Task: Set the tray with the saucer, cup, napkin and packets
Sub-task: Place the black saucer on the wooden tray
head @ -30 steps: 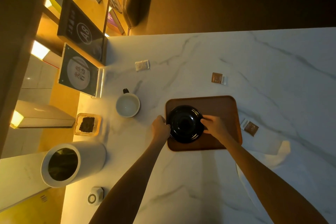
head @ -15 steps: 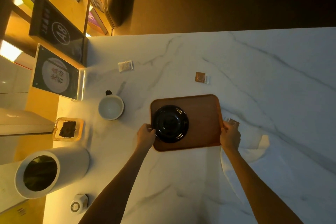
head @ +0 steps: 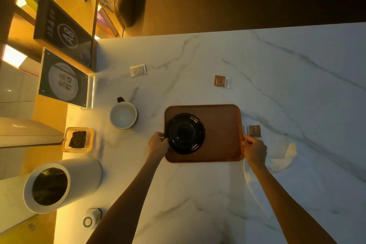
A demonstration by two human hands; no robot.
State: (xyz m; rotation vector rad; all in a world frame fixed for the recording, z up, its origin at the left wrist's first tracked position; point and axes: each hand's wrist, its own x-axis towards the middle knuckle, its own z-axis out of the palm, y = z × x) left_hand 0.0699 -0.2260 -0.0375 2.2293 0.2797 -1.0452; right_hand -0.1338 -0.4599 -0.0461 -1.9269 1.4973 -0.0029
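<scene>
Brown tray (head: 222,134) bearing black saucer (head: 185,133), left hand (head: 158,141), right hand (head: 254,149) gripping its ends

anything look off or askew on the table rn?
Nothing spilled or broken. The saucer sits off-centre, hard against the left edge of the tray. The napkin lies rumpled on the table, right of the tray.

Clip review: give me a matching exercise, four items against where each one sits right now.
1 saucer
2 cup
3 napkin
4 white packet

A on the table by the tray's left edge
B on the tray
C beyond the cup, toward the table's far edge
D on the table right of the tray

Pairs: 1-B, 2-A, 3-D, 4-C
</scene>
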